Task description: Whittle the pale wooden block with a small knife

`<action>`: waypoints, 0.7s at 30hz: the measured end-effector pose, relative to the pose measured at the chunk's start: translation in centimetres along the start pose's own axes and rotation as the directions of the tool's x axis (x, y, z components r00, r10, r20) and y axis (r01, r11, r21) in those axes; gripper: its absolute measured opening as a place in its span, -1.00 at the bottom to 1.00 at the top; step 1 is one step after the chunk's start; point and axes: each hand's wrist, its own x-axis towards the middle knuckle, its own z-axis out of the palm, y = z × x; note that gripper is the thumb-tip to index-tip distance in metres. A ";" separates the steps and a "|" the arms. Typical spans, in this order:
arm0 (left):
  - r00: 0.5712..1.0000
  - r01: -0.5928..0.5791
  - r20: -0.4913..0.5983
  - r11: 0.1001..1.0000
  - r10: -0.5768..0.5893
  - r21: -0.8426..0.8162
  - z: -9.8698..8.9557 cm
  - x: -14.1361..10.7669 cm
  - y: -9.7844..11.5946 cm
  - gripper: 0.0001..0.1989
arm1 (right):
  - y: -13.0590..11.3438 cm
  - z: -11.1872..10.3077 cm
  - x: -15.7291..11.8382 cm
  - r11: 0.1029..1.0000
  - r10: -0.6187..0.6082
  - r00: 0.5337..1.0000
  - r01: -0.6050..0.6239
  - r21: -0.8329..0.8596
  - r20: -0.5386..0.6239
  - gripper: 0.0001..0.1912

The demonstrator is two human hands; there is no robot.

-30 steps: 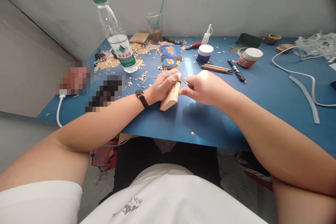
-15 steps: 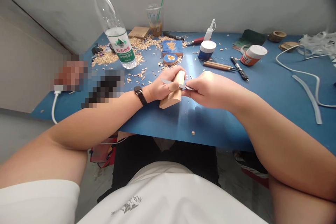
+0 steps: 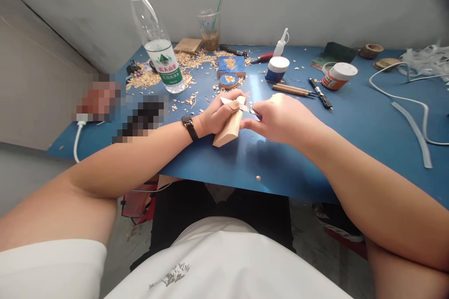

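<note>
Near the middle of the blue table, my left hand (image 3: 218,114) is wrapped round a pale wooden block (image 3: 228,131), held tilted above the surface. My right hand (image 3: 277,117) is closed on the handle end of a knife (image 3: 242,107). The pale blade lies across the upper part of the block, its tip pointing left over my left hand. My left thumb is beside the blade, with something tan covering its tip. The knife's handle is mostly hidden in my right fingers.
A water bottle (image 3: 164,65) stands left among wood shavings (image 3: 140,78). Behind my hands lie a blue painted square (image 3: 231,64) and a round piece (image 3: 229,81). A blue jar (image 3: 277,69), wooden-handled tools (image 3: 293,89), a black pen (image 3: 320,94) and an orange jar (image 3: 339,75) are right.
The blade has tilted, with its tip higher, and my right hand has shifted slightly. My right fingers look a little more spread around the handle. The camera view has moved slightly.
</note>
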 end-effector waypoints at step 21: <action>0.989 0.146 0.002 0.989 -0.146 0.032 0.8 -1.9 0.4 -0.19 | 0.3 -1.7 -0.6 0.978 -0.164 0.977 0.143 0.152 0.137 -0.37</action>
